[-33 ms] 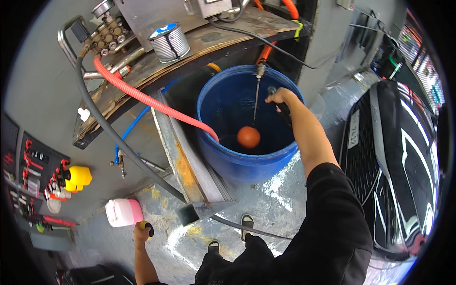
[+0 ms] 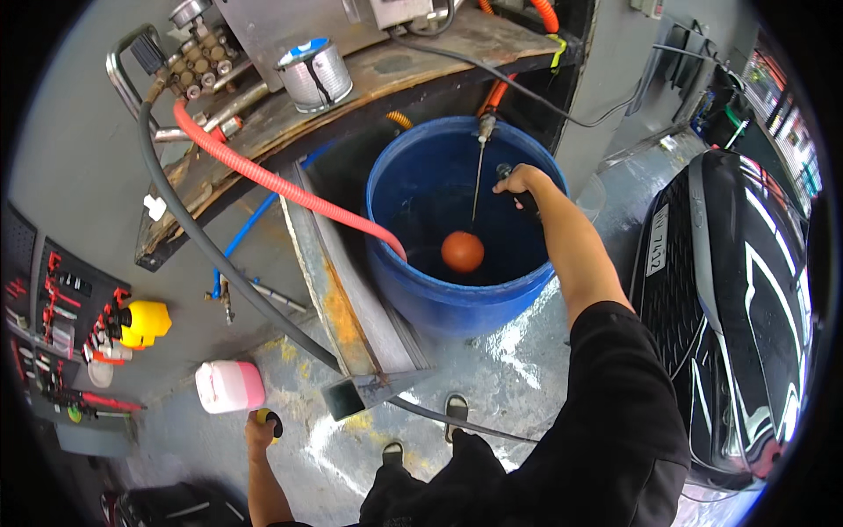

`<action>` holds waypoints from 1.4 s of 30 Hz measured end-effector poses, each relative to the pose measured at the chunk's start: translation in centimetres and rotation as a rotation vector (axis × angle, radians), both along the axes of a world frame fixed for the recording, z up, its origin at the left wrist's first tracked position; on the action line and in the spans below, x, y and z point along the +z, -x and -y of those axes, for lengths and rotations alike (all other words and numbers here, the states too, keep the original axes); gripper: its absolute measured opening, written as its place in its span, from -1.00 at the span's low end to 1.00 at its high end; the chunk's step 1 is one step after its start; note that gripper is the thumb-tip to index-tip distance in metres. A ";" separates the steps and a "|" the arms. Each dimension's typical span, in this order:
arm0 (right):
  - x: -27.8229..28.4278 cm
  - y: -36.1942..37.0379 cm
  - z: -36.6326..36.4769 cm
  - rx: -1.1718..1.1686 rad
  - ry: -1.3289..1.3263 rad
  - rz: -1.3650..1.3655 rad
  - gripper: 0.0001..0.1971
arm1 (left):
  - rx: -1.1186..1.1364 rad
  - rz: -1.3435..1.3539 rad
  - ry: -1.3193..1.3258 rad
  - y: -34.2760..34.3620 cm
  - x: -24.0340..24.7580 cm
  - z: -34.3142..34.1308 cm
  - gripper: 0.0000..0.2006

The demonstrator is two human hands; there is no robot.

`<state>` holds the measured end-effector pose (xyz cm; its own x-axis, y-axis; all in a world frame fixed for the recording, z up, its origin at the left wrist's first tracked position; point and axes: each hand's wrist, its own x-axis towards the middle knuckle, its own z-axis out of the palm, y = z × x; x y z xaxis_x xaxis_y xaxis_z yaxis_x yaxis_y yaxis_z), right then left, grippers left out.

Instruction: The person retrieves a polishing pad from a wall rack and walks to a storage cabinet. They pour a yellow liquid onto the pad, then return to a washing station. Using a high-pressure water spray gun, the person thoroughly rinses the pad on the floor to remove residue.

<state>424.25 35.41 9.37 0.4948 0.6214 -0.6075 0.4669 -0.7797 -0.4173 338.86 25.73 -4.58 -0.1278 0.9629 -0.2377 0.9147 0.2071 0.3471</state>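
My right hand (image 2: 522, 183) reaches over the blue barrel (image 2: 474, 312), fingers closed around a dark object with a greyish round end (image 2: 503, 169). Its kind is unclear, since my fingers cover most of it. Inside the barrel, an orange float ball (image 2: 463, 252) hangs at the end of a thin metal rod (image 2: 477, 180), which runs from a fitting at the rim. A ribbed red hose (image 2: 299, 198) dips over the barrel's left side. Low on the left, my left hand (image 2: 257, 434) grips a yellow and black object (image 2: 270, 423) whose kind I cannot make out.
A wooden shelf (image 2: 395, 75) carries a pump (image 2: 193, 75) and a silver can (image 2: 314, 79). Beneath it stands a metal frame (image 2: 338, 307). A pink-filled jug (image 2: 230, 386) rests on the floor. A grey hose (image 2: 255, 294) crosses the floor; a black vehicle (image 2: 729, 307) is at right.
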 end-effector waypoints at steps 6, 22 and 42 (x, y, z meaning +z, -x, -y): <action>-0.9 4.0 -1.3 0.549 0.248 0.333 -0.24 | 0.135 -0.035 0.015 2.2 1.7 7.4 -0.57; 14.0 3.9 3.4 0.418 -0.109 0.483 -0.54 | 0.220 0.020 -0.027 3.3 2.4 11.6 -0.58; 25.0 15.2 -4.3 0.195 -1.261 1.033 -0.40 | 0.352 0.027 -0.156 14.5 1.2 13.2 -0.61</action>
<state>409.04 39.75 34.34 0.2043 0.5359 0.8192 0.9789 -0.1081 -0.1734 324.40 12.52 -3.41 -0.4532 0.8859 -0.0995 0.7870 0.4500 0.4220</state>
